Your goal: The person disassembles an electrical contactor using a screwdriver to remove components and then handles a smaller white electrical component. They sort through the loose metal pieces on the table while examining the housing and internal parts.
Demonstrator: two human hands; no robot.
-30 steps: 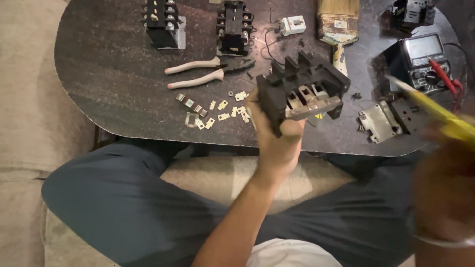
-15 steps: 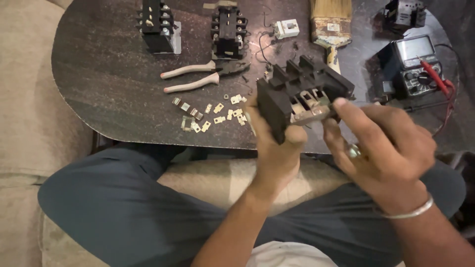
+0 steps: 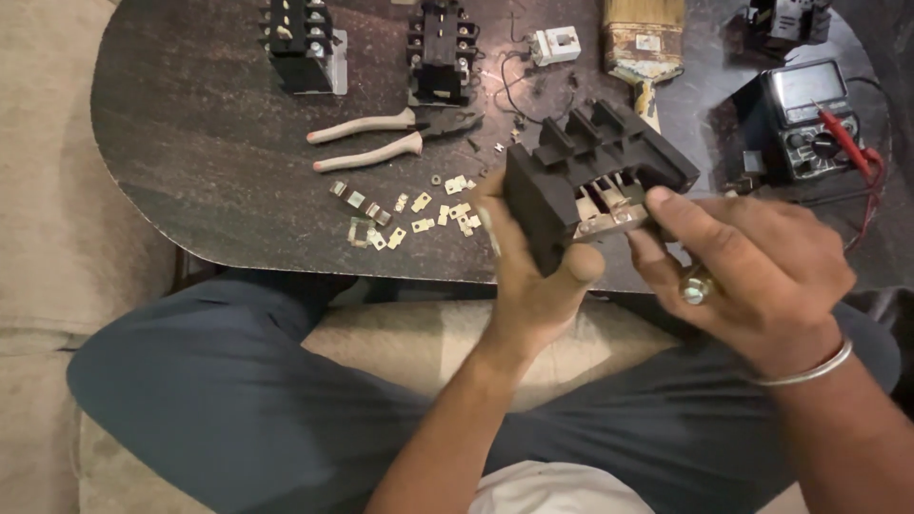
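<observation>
Over near table [image 3: 190,143] edge, left hand [image 3: 533,286] grips black block [image 3: 590,181] from below. Right hand [image 3: 752,266] fingers pinch its metal contacts [image 3: 605,224]; pliers [image 3: 390,138] far left.

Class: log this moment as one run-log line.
left hand: holds black contactor housing | right hand: fingers at its metal contacts | pliers: on table
</observation>
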